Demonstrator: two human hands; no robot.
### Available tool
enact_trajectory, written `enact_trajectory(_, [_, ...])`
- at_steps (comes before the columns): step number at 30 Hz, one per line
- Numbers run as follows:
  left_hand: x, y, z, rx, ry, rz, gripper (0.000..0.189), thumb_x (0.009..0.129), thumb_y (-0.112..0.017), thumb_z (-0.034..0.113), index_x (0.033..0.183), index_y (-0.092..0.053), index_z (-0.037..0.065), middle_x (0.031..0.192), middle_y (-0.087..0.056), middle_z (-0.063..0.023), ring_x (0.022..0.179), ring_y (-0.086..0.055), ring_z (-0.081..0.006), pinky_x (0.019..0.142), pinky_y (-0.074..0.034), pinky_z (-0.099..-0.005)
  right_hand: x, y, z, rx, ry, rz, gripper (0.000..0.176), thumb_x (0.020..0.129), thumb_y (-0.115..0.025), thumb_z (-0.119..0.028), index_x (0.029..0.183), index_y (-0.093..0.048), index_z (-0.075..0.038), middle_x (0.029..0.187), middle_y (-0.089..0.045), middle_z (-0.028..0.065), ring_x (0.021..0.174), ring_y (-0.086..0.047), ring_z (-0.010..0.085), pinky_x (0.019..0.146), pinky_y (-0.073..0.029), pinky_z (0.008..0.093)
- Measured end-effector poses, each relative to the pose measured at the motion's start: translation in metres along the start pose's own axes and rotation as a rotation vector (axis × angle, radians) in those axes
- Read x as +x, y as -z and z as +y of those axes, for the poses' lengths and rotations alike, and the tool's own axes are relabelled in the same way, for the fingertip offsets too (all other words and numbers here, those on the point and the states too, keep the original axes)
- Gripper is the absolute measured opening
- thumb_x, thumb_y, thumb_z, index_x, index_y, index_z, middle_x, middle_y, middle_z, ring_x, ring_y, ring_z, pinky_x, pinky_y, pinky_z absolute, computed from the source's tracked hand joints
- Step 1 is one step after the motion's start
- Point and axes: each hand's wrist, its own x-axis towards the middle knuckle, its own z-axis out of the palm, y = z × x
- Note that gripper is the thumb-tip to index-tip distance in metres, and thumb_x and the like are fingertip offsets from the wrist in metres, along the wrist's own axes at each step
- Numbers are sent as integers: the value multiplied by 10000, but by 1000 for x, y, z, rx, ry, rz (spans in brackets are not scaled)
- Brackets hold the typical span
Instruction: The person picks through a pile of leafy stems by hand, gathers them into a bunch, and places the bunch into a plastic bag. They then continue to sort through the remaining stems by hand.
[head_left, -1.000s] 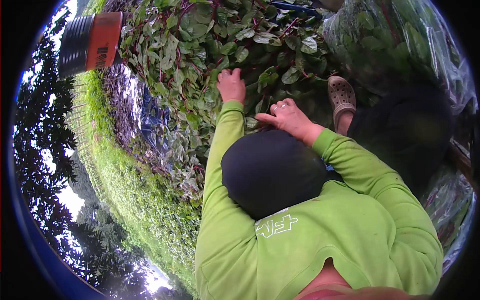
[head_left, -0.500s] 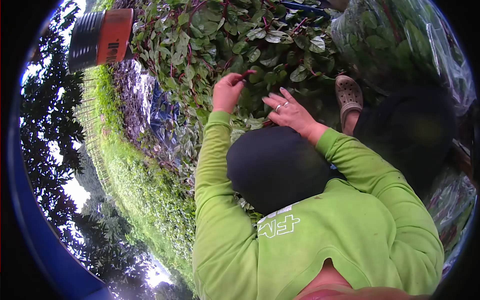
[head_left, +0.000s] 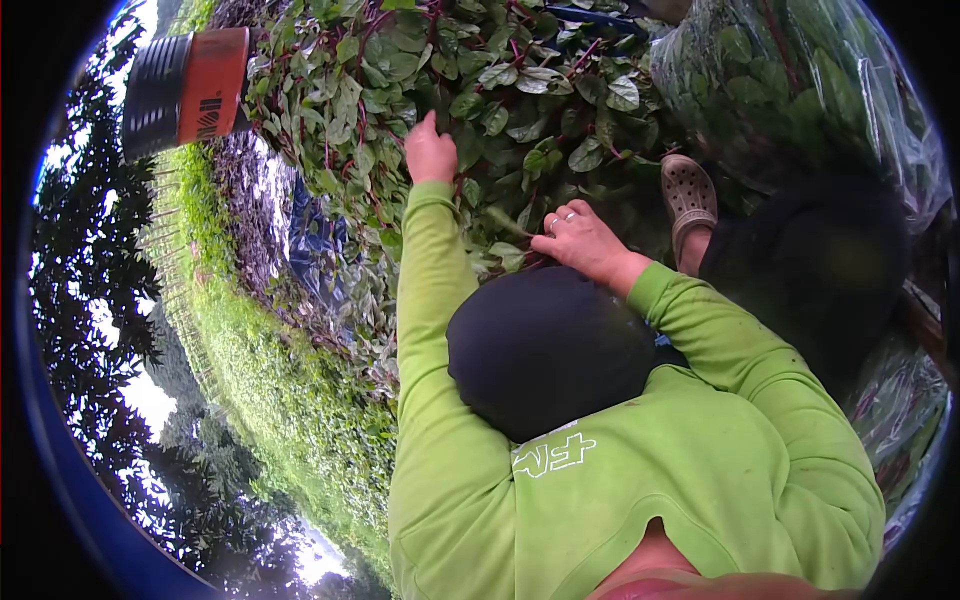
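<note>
A heap of leafy greens with dark red stems (head_left: pixel 530 105) lies in front of me, probably vine spinach by its look. My left hand (head_left: pixel 432 155) reaches into the left side of the heap, its fingers closed near the leaves. Whatever those fingers hold, if anything, is hidden. Closer to my body, my right hand (head_left: pixel 585 240), with rings on it, is closed beside my dark-clothed knee (head_left: pixel 550 350). A blurred green leafy sprig (head_left: pixel 508 222) sticks out from its fingertips toward the left.
A black and orange drum (head_left: pixel 190 92) stands at the upper left. Clear plastic sheeting (head_left: pixel 860 120) covers more greens at the upper right. My foot in a brown clog (head_left: pixel 688 195) rests beside the heap. Blue tarp (head_left: pixel 315 240) shows to the left, with green growth (head_left: pixel 270 400) beyond.
My left hand has moved away from me into the leaves; the red stem it held no longer shows there. My right hand's fingers have curled, and a green sprig now shows at their tips.
</note>
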Motion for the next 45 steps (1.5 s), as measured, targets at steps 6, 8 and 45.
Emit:
enact_trajectory(6, [-8, 21, 0, -470, 357, -310, 323, 866, -667, 60, 1180, -739, 43, 1012, -772, -104, 897, -713, -178, 831, -547, -313, -1, -8, 4, 15, -103, -33, 235, 902, -528, -161, 1054, -688, -242, 954, -635, 59, 1012, -625, 259, 976, -419, 470])
enact_trajectory(8, [-13, 53, 2, -788, 394, -307, 319, 893, -670, -7, 1204, -734, 25, 991, -739, -7, 829, -612, -55, 764, -500, -221, -5, -11, 3, 4, -126, -75, 202, 884, -549, -166, 1018, -692, -215, 962, -640, 74, 1027, -627, 267, 992, -413, 481])
enact_trajectory(45, [-188, 45, 68, -1057, 774, -534, 306, 887, -661, -29, 1193, -654, -32, 1062, -718, -70, 967, -665, -131, 871, -530, -278, 3, -3, -5, -33, 132, 163, 141, 894, -573, -220, 999, -667, -232, 1319, -603, -82, 1088, -595, 112, 1074, -353, 435])
